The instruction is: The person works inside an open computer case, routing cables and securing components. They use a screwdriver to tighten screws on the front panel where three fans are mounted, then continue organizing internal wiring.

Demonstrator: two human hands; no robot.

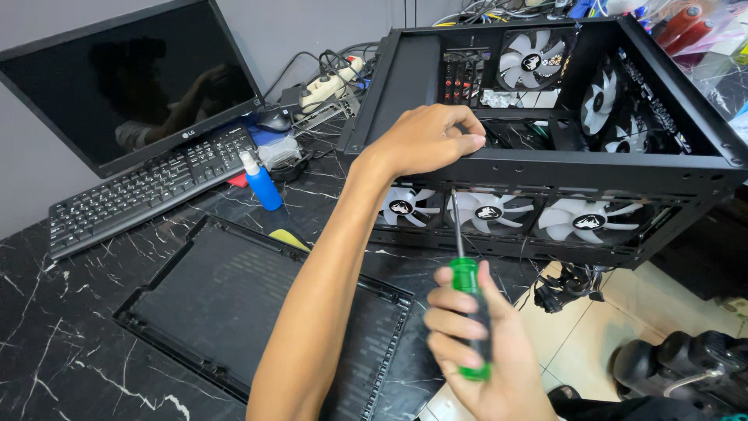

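Observation:
An open black computer case (pixel 686 168) lies on its side on the dark marble desk (pixel 54 327), with several white fans inside. My left hand (pixel 428 140) rests curled on the case's near top rail. My right hand (pixel 475 351) grips a green-handled screwdriver (pixel 470 312). Its shaft points up at the rail, just above the front row of three fans (pixel 489 212).
A black mesh side panel (pixel 234 304) lies flat on the desk at the left. Behind it stand a keyboard (pixel 140 191), a dark monitor (pixel 125 86), a blue spray bottle (pixel 261 183), a mouse and a power strip (pixel 331 82). Cables hang below the case, over a tiled floor.

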